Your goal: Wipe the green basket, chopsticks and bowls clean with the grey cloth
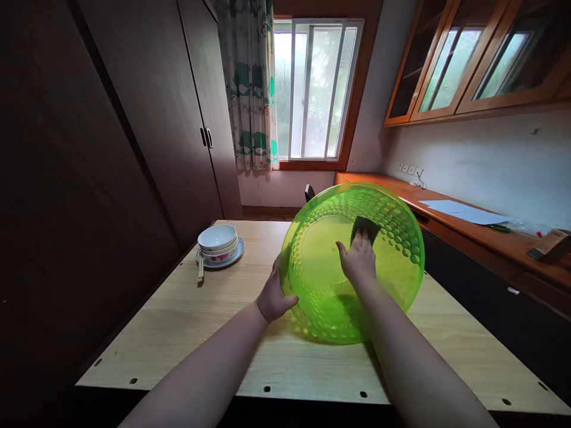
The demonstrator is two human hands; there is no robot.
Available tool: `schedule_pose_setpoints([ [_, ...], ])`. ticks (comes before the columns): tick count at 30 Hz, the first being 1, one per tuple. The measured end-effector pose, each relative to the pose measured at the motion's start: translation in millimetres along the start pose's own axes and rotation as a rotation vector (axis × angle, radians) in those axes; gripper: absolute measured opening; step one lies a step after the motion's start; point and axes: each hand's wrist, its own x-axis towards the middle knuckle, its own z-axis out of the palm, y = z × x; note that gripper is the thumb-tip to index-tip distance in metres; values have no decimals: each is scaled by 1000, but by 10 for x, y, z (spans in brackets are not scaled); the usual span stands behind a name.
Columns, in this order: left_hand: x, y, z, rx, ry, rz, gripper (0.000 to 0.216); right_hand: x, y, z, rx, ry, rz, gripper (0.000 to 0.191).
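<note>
A translucent green plastic basin (316, 238) is tilted up on the table, its inside facing me. My left hand (274, 297) grips its left rim, thumb over the edge and fingers behind the wall, partly hidden. Inside the basin, my right hand (360, 258) presses a dark scouring pad (366, 227) against the upper part of the bottom. Its fingers lie over the pad and the thumb sticks out to the left.
Stacked bowls (217, 238) stand on a plate (238, 249) at the table's back left, with chopsticks (200, 267) leaning beside them. The wooden table (178, 333) has small holes along its front edge. Right of it runs an orange desk (401, 189) with papers (464, 211).
</note>
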Motion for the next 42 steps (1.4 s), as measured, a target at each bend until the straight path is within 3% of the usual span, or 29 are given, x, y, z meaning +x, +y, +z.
schedule_pose_setpoints([
  [6,-12,45,22,8,6,-11,92,-139,-283,-99,108,-208,-568,64],
  [10,-15,29,24,61,20,-33,88,-310,-522,-135,197,-352,-787,50],
  [12,-18,13,19,69,19,-26,88,-327,-565,-137,191,-353,-784,50],
  [15,-27,1,22,13,4,-9,88,-238,-496,-155,125,-269,-651,56],
  [21,-44,3,65,-102,15,11,90,32,-128,-200,-37,-110,-138,69],
  [23,-43,-32,61,-101,34,11,91,58,-55,-165,-103,-142,-16,71],
  [25,-40,-93,42,-79,70,9,93,36,-45,-103,-152,-273,36,69],
  [28,-35,-202,0,-17,170,-26,94,-85,-143,-7,-153,-602,4,61],
  [30,-32,-267,-26,22,255,-58,92,-210,-255,41,-84,-798,-111,57],
  [33,-26,-334,-53,28,336,-67,90,-401,-418,93,156,-915,-355,51],
  [36,-24,-357,-54,-12,325,-68,87,-494,-504,147,329,-885,-532,56],
  [38,-29,-341,-33,-46,298,-81,87,-471,-496,186,344,-797,-556,62],
  [42,-42,-245,48,-115,230,-91,91,-291,-340,248,277,-545,-377,75],
])
